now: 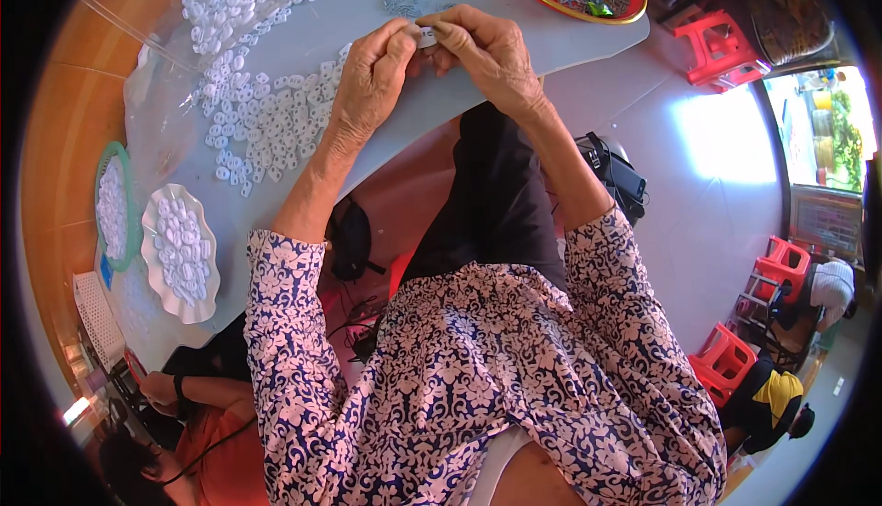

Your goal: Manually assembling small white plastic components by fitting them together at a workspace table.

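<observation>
Both my hands meet over the front edge of the grey table (pixel 565 45). Between their fingertips is a small white plastic piece (pixel 426 38) with dark marks on its face. My left hand (pixel 375 76) pinches it from the left, thumb and fingers closed. My right hand (pixel 489 54) is closed on its other side, the thumb pressed near the piece. Loose white plastic pieces with holes (pixel 285 129) lie spread beside my left hand. Just beyond my hands sits a small scatter of thin grey metal parts (pixel 404 5). Whether a metal part is in my fingers is hidden.
A red tray with a gold rim (pixel 641 1) holds grey parts at far right. A larger white heap (pixel 225 10) lies far left. A scalloped white dish (pixel 209 278) and green basket (pixel 129 203) stand left. Another person (pixel 220 451) sits near left; red stools (pixel 721 51) stand right.
</observation>
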A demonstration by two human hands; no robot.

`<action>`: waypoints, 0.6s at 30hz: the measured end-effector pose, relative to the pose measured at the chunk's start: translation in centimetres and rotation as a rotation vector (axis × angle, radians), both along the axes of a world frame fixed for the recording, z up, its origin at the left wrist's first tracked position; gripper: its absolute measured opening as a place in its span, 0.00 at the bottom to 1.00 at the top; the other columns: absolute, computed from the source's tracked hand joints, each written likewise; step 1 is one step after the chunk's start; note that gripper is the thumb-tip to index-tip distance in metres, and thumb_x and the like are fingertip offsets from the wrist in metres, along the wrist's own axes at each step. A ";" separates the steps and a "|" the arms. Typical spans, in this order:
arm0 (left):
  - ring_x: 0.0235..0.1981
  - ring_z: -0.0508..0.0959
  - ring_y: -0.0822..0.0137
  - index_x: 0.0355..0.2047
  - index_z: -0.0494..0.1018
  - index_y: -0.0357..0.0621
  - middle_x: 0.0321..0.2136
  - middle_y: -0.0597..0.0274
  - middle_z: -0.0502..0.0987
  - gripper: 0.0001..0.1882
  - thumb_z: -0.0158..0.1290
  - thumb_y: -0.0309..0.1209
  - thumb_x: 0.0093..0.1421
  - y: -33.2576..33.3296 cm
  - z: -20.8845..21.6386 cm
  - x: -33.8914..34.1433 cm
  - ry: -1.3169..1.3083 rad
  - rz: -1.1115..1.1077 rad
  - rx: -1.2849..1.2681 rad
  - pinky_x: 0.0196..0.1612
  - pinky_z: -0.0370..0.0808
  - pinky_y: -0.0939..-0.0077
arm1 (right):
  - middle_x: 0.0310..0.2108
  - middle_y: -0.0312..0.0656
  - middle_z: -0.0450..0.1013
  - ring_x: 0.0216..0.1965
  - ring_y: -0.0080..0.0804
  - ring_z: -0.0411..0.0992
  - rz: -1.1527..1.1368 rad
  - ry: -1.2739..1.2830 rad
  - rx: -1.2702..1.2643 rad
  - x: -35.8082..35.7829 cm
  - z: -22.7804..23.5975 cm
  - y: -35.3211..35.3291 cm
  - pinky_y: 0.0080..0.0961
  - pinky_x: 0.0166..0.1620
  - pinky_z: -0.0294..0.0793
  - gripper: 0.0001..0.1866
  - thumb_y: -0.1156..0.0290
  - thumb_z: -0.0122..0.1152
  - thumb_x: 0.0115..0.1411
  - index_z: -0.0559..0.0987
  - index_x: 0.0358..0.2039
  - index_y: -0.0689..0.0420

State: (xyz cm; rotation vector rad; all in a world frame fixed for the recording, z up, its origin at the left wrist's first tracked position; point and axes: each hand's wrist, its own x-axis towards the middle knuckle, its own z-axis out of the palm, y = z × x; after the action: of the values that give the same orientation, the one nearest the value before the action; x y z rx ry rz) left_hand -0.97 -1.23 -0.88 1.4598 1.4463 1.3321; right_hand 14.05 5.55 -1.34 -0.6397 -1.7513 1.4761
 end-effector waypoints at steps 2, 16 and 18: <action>0.22 0.62 0.76 0.26 0.67 0.36 0.17 0.67 0.65 0.18 0.42 0.40 0.64 -0.1 0.0 -0.2 -0.028 0.029 -0.031 0.27 0.63 0.77 | 0.22 0.36 0.74 0.23 0.17 0.69 0.002 -0.018 0.001 -0.2 0.0 -0.1 0.17 0.30 0.72 0.12 0.70 0.54 0.62 0.77 0.40 0.65; 0.23 0.64 0.79 0.31 0.70 0.38 0.19 0.70 0.67 0.11 0.46 0.34 0.63 -0.2 0.1 0.0 -0.021 0.025 0.065 0.27 0.64 0.82 | 0.23 0.35 0.73 0.24 0.17 0.69 -0.023 -0.017 0.004 -0.1 0.0 -0.1 0.15 0.29 0.71 0.09 0.73 0.57 0.60 0.77 0.39 0.64; 0.23 0.64 0.79 0.32 0.70 0.38 0.20 0.70 0.67 0.10 0.47 0.33 0.63 -0.3 0.1 0.1 -0.020 0.021 0.075 0.27 0.64 0.83 | 0.23 0.35 0.73 0.24 0.17 0.69 -0.029 -0.020 0.015 -0.1 0.0 -0.1 0.15 0.29 0.71 0.09 0.73 0.57 0.59 0.77 0.38 0.64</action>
State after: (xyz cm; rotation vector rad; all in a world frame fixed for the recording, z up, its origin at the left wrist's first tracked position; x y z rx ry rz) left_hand -0.86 -1.53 -0.81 1.4784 1.4157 1.4241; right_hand 13.92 5.48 -1.31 -0.6713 -1.7592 1.4408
